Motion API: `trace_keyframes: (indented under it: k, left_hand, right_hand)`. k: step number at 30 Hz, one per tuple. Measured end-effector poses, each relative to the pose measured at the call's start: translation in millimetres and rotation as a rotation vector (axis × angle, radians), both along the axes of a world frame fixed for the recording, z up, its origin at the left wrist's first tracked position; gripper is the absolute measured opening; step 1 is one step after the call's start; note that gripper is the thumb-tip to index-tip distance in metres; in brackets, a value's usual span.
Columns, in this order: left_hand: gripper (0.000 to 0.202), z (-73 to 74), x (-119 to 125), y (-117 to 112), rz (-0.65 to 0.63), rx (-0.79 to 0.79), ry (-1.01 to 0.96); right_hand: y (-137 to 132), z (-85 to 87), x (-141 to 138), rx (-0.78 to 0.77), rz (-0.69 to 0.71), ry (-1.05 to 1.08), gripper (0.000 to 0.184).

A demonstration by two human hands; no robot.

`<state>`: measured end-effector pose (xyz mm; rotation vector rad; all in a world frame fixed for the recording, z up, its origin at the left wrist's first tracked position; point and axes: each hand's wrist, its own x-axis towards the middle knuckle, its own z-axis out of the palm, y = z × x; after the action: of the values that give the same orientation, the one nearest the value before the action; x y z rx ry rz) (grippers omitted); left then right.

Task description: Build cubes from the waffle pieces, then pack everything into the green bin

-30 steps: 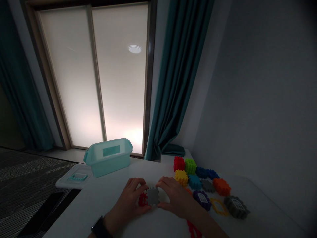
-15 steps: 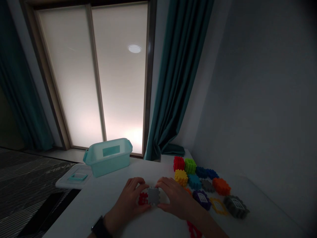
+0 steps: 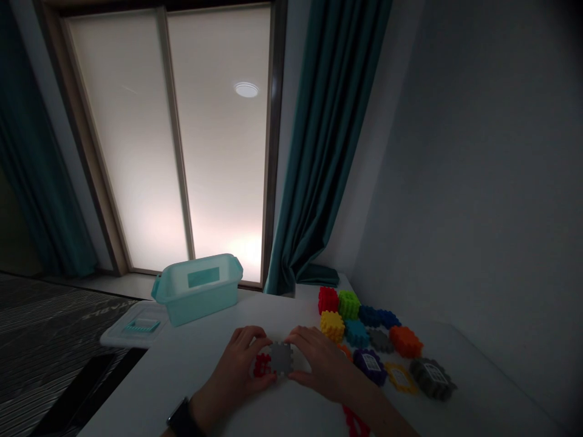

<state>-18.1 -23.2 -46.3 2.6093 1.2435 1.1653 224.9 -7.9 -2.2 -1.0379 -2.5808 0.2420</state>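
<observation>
A flat grey square block [image 3: 282, 358] with notched edges is held just over the white table, joined or pressed against a red notched block [image 3: 262, 365] on its left. My left hand [image 3: 243, 364], with a dark watch on the wrist, curls around the red block, thumb below and fingers above. My right hand [image 3: 319, 364] pinches the grey block's right side between thumb and fingers. Whether the two blocks interlock I cannot tell. Under my right forearm lies another red piece [image 3: 356, 422], partly hidden.
Stacks of notched blocks lie at the right: red [image 3: 328, 300], green [image 3: 349, 304], yellow [image 3: 332, 326], purple [image 3: 370, 366], orange [image 3: 405, 342] and dark grey-green [image 3: 432, 379]. A teal bin [image 3: 203, 306] stands at the back left beside its lid [image 3: 134, 326] on the white table [image 3: 182, 364].
Both hands keep their grip in nearly the same place. The grey block has tilted slightly, its face looking darker now. The whole view has shifted very slightly.
</observation>
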Motion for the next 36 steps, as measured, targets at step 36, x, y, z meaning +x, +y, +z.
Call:
trace_keyframes:
  k: [36]
  left_hand:
    - [0.051,1.9,19,12,-0.081,-0.54,-0.645]
  right_hand:
    - [-6,-20.1,-15,0.252,-0.08,0.119,0.046]
